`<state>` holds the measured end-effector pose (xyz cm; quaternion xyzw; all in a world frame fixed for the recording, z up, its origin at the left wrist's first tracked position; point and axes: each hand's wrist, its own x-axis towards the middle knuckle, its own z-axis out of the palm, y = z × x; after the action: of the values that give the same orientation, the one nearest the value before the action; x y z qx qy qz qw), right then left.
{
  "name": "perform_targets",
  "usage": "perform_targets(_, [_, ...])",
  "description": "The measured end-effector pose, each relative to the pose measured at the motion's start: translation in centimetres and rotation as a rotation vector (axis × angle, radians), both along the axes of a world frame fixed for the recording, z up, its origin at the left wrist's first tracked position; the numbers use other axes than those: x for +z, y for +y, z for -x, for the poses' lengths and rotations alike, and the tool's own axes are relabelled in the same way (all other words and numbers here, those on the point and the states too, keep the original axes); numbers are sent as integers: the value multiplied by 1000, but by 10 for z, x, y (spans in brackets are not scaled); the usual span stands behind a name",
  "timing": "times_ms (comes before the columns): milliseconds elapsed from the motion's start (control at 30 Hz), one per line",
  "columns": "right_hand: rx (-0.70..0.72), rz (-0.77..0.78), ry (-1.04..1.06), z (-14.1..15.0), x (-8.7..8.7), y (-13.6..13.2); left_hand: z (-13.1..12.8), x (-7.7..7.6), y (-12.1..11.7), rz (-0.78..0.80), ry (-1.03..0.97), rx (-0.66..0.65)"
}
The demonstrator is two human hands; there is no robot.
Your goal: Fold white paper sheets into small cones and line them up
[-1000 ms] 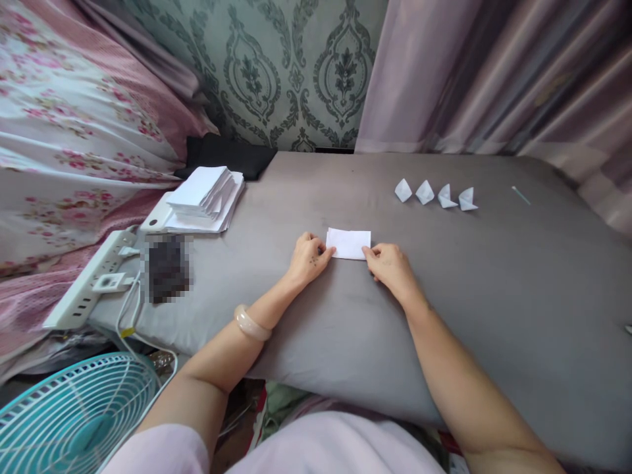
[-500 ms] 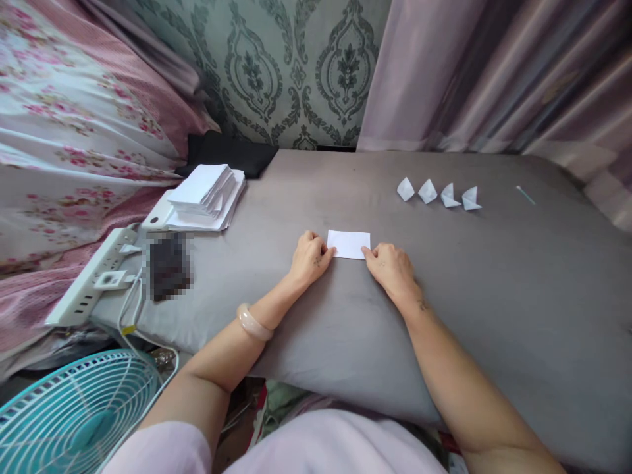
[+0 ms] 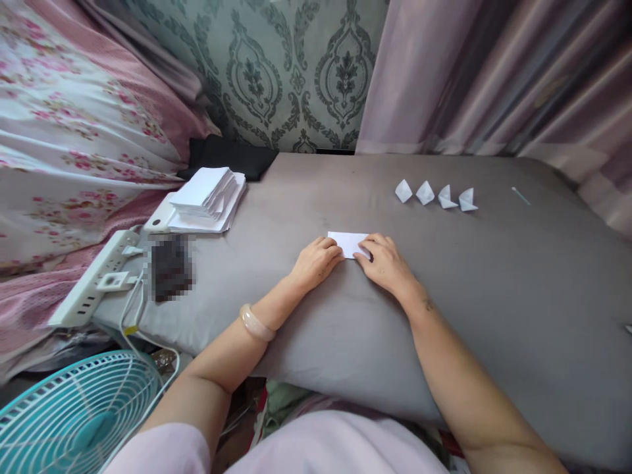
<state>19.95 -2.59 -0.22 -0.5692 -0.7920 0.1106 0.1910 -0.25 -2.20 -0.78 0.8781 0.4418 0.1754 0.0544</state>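
A small folded sheet of white paper (image 3: pixel 351 245) lies flat on the grey cloth surface, straight in front of me. My left hand (image 3: pixel 318 260) covers its lower left part, fingers bent and held together at its near edge. Over the right end curls my right hand (image 3: pixel 388 263), thumb at the near edge and fingers on top, with a small gap between them. Both hands keep hold of the paper, and its ends are partly hidden beneath them. Farther off to the right, several folded white paper shapes (image 3: pixel 425 193) stand in a row.
At the left are a stack of white paper (image 3: pixel 202 191), a black folded cloth (image 3: pixel 230 157), a blurred-out dark object (image 3: pixel 170 266) and a white power strip (image 3: pixel 99 280) with cables. A turquoise fan (image 3: pixel 93 421) stands at lower left. A thin cotton swab (image 3: pixel 521 195) lies far right.
Both hands have slid inward over the paper from its two near corners. The fingers now cover more of it, and the right thumb and fingers have spread slightly.
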Motion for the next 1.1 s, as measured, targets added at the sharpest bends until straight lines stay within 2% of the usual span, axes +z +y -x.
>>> perform_targets(233, [72,-59,-42,-6,5,-2,0,2,0,-78,132,32])
perform_targets(400, [84,-110,-263,14,11,-13,2,9,-6,-173,114,-16])
perform_targets(533, [100,-140,-321,33,16,-28,4,9,-12,-67,135,-18])
perform_targets(600, [103,-142,-287,36,17,-31,7,6,-13,-17,87,22])
perform_targets(700, [40,-124,-214,31,16,-28,12,-1,-12,23,-97,54])
perform_targets(767, [-11,-95,-171,23,14,-23,15,-5,-10,44,-239,32])
perform_targets(867, [0,-71,-132,13,12,-16,17,-8,-7,70,-347,-28])
perform_targets(1100, [103,-14,-245,11,19,-21,18,-3,-6,39,-138,-74])
